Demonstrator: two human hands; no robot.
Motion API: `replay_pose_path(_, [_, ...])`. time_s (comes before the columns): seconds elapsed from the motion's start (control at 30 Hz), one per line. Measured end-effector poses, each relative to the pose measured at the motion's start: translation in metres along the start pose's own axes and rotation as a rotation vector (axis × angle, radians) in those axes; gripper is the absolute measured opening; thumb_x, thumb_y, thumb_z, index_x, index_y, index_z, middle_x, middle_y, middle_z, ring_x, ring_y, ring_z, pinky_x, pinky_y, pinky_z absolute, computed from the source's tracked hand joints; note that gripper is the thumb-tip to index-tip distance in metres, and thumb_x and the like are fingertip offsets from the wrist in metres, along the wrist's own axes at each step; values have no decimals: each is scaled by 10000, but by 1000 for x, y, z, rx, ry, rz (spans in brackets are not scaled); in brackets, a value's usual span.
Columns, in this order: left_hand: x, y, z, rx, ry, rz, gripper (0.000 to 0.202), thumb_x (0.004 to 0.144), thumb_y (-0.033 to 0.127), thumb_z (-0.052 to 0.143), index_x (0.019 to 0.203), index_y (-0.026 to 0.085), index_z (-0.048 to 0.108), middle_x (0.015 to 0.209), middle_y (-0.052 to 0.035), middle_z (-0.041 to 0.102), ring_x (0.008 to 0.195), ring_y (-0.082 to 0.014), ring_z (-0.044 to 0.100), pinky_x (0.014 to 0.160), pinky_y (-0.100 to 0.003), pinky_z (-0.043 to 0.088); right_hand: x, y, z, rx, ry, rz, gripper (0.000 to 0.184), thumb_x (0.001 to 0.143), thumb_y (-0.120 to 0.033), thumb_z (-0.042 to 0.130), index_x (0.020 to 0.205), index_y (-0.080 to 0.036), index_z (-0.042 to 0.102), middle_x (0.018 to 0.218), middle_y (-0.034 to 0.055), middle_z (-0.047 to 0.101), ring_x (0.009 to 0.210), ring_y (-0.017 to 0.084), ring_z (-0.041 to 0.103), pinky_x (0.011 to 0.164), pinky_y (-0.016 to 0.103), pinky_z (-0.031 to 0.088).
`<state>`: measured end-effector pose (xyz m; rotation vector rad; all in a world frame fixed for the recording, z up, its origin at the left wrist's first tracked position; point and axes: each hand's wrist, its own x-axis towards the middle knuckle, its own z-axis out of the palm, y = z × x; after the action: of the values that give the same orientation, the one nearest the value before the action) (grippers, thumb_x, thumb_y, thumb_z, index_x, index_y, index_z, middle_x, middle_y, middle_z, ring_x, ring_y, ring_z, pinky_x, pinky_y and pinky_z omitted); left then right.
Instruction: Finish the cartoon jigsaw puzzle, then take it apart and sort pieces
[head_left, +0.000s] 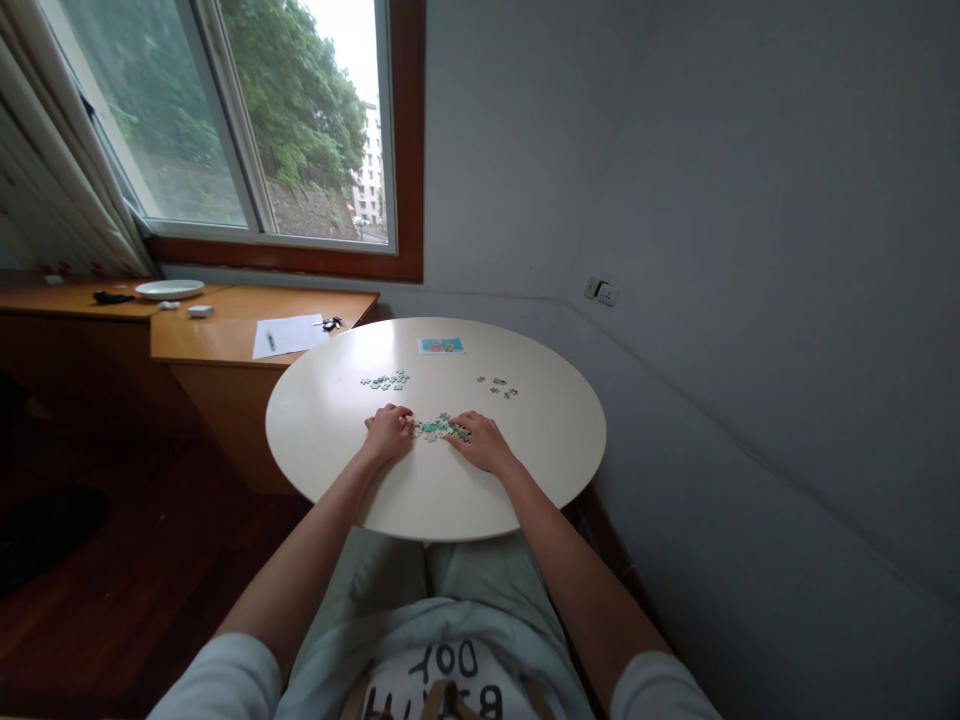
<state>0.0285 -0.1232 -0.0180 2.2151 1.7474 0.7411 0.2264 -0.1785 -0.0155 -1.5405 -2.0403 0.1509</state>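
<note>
A pile of jigsaw puzzle pieces (433, 428), green, teal and pale, lies on the white round table (442, 505) between my two hands. My left hand (390, 432) rests at the pile's left edge, its fingers loosely bent and apart. From the right, my right hand (481, 440) reaches over the pile's edge, thumb and fingers apart and touching pieces. Whether a single piece sits under the fingertips is too small to make out. Beyond my left hand lies a second group of puzzle pieces (385, 381). A smaller scatter of puzzle pieces (497, 387) lies beyond my right hand.
At the table's far side lies a small picture card (441, 346). A wooden desk (214, 340) adjoins on the left, bearing a paper sheet (289, 336), keys (331, 323) and a white plate (169, 289). The wall (675, 300) stands close on the right.
</note>
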Motion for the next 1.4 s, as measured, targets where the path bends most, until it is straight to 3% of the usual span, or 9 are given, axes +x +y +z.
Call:
replay_pose_path(0.3, [-1,2,-3,103,-107,44,245,816,321,471,981,239,631,1151,-102,559,1090,-309,480,874,-461,345,1,2,1,41,15,0,216,806,-333,597,990,-241,663,1049,43,641,992,171,588,911,324,403])
replay_pose_path(0.6, [-2,0,-3,51,-91,75,184,796,306,505,930,220,598,1055,-77,616,1049,-278,507,891,-448,328,1,3,0,53,19,-8,193,810,-322,593,963,-230,665,1032,43,640,979,165,589,899,316,407])
replay_pose_path(0.83, [-1,-5,2,-148,-29,96,131,722,209,544,836,231,605,798,1,675,823,-191,602,882,-398,361,-2,-2,0,-32,-6,-29,234,803,-320,599,1018,-238,641,1068,48,620,1014,184,566,918,343,388])
replay_pose_path(1.0, [2,-10,7,-325,-1,95,123,675,180,544,773,219,607,752,3,672,703,-148,590,727,-297,440,-4,-3,1,-43,-33,-79,317,813,-305,575,1119,-225,600,1124,74,589,1058,187,538,941,338,391])
replay_pose_path(1.13, [8,-10,9,-561,49,87,90,658,212,554,740,184,579,661,-9,641,621,-137,582,610,-256,445,4,-2,2,-35,-47,-36,532,835,-407,530,1330,-234,435,1368,113,432,1288,222,366,1049,389,307])
replay_pose_path(1.23, [11,-10,9,-699,87,57,132,644,260,593,742,174,576,621,-8,629,590,-137,584,574,-251,446,12,-5,5,-49,-169,35,570,874,-483,433,1391,-261,348,1460,104,333,1364,247,259,1095,465,211])
replay_pose_path(1.4, [11,-11,9,-828,121,6,123,616,239,617,711,163,599,669,-34,664,664,-158,625,639,-274,485,18,-19,15,-64,-263,-48,486,889,-458,418,1324,-246,460,1438,93,386,1356,240,291,1111,481,160])
